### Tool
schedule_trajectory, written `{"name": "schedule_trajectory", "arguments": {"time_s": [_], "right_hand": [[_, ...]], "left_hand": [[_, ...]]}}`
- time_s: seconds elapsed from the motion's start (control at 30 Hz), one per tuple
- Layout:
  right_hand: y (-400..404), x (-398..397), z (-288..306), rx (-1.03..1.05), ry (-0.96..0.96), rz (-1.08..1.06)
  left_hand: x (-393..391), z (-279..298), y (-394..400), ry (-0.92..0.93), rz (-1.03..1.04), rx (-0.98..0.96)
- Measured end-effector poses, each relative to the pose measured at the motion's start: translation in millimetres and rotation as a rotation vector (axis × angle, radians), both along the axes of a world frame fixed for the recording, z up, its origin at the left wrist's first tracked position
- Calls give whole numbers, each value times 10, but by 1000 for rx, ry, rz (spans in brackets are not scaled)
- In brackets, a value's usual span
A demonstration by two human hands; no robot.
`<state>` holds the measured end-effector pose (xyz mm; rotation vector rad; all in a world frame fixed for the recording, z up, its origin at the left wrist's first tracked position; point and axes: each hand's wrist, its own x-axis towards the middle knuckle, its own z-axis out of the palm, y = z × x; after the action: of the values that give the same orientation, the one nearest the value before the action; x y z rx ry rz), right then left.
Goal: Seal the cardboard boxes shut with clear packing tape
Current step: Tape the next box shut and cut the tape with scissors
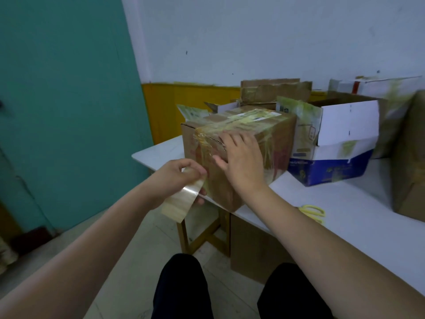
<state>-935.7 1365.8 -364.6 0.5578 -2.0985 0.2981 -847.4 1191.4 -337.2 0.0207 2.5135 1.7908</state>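
Left hand pinches a loose tape strip at its top end, the rest hanging free below, likely kept off the cardboard until it's lined up; right hand, just beside it, lies flat with fingers spread on the box near face, probably steadying it and smoothing the tape already over the seam. Box sits at the white worktop corner, right under that hand; open boxes beyond and right of it, yellow scissors by the right forearm. Teal and white walls, tiled floor.
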Motion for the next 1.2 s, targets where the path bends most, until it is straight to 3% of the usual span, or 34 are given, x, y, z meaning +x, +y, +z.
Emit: {"name": "schedule_trajectory", "arguments": {"time_s": [0.1,0.23,0.33,0.5,0.67,0.83,1.07,1.2], "right_hand": [[73,123,42,-9,-151,30],[480,620,8,-447,-370,377],[726,983,21,-488,-521,505],[1117,1278,166,-526,-578,445],[1411,1476,187,-448,-473,257],[1606,1622,171,-342,-440,181],[1776,1790,59,-704,-671,156],[1774,1823,17,-839,-630,156]], "left_hand": [[108,-27,73,33,-18,32],[326,-10,292,25,-79,221],[460,-7,598,9,-166,338],[616,30,1096,-100,-300,493],[639,-68,1340,-100,-442,422],[674,-112,1564,-155,-548,483],[667,-191,1777,-83,-603,483],[640,-258,1861,-41,-628,453]]}}
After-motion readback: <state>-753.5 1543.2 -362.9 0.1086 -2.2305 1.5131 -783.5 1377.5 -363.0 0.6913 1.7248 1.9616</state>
